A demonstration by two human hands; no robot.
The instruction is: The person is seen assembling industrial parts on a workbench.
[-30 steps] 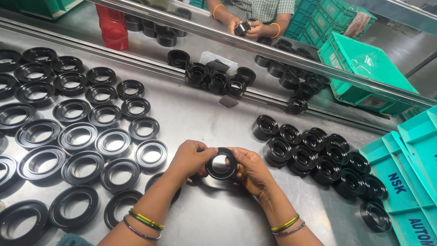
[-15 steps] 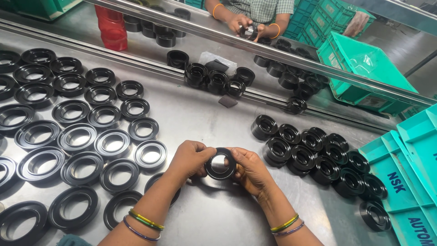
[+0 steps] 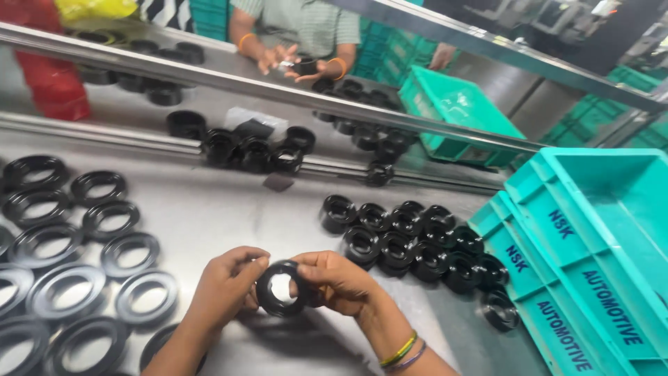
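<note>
A black rubber ring [image 3: 280, 290] stands on edge just above the steel table [image 3: 223, 209], its hole facing me. My left hand [image 3: 225, 287] grips its left rim and my right hand [image 3: 336, 280] grips its right rim. Flat black rings [image 3: 83, 264] lie in rows to the left of my hands. To the right sits a cluster of smaller, thicker black rings [image 3: 410, 240].
Teal plastic crates [image 3: 591, 257] stand at the right edge. Metal rails [image 3: 209, 80] cross the table's far side with more black rings [image 3: 257, 150] between them. Beyond, another person's hands [image 3: 299, 64] hold a black part. A red container [image 3: 52, 83] and another teal crate [image 3: 459, 111] stand behind.
The view has shifted right and drawn closer. My hands still hold the ring between them, now turned more upright. The person across the table has moved their hands lower.
</note>
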